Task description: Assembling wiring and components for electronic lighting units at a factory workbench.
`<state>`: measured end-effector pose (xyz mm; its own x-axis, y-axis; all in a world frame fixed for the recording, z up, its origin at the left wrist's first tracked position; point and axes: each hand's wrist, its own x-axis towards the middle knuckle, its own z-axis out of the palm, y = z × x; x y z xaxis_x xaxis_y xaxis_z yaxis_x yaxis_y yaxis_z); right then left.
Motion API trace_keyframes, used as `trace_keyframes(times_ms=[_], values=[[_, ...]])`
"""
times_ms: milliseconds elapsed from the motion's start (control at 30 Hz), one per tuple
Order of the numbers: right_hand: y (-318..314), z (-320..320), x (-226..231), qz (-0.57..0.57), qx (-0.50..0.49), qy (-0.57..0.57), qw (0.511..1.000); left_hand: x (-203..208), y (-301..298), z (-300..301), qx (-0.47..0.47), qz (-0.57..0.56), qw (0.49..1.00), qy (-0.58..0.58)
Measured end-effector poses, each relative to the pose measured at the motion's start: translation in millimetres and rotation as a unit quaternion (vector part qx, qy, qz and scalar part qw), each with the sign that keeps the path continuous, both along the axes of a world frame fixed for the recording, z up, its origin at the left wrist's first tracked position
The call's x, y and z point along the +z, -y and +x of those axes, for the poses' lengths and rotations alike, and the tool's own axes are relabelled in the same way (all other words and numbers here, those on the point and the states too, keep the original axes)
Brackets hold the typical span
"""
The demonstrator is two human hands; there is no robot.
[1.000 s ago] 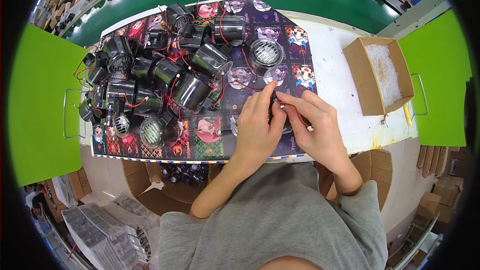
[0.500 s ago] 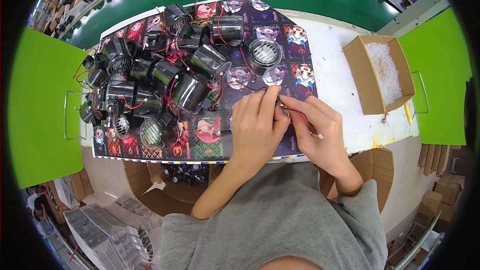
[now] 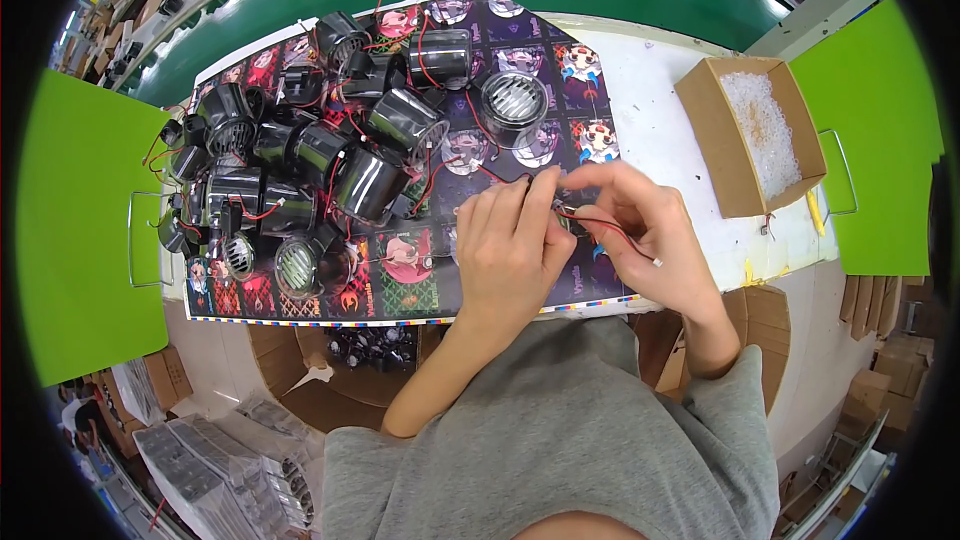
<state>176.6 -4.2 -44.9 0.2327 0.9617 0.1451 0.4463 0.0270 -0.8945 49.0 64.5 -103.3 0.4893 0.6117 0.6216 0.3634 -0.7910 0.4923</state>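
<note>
Near the worktop's (image 3: 690, 155) front edge, both hands, left hand (image 3: 515, 245) and right hand (image 3: 645, 225), pinch a small wired part (image 3: 590, 220) between them, steadying it.

box (image 3: 752, 135) right of mat (image 3: 400, 270)

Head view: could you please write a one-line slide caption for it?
Both hands, left hand and right hand, pinch a red-and-black wire over a printed mat, beside piled black cylindrical parts.

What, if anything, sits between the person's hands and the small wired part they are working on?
Nothing visible does. The left hand and right hand already meet at the small part, with its red and black wire trailing across the right hand. The pile of black cylindrical units lies off to the left, apart from both hands.
</note>
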Motion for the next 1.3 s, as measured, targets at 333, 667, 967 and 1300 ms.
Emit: trace_keyframes(times_ms=[333, 667, 967, 1300], values=[[-8.3, 50.1, 14.0, -0.067, 0.023, -0.078, 0.994, -1.1, -11.9, -15.3, -0.054, -0.157, 0.984, 0.063], [-23.2, 82.0, -35.4, -0.027, -0.166, 0.253, 0.953, 6.9, -7.4, -1.2, -0.047, -0.399, 0.838, 0.369], [-23.3, 74.3, -42.1, -0.033, -0.114, 0.357, 0.926, 1.1, -27.4, -19.8, -0.079, -0.293, 0.937, 0.171], [-27.7, 74.0, -49.0, -0.035, -0.103, 0.391, 0.914, 0.7, -26.4, -14.2, -0.142, -0.408, 0.831, 0.351]])
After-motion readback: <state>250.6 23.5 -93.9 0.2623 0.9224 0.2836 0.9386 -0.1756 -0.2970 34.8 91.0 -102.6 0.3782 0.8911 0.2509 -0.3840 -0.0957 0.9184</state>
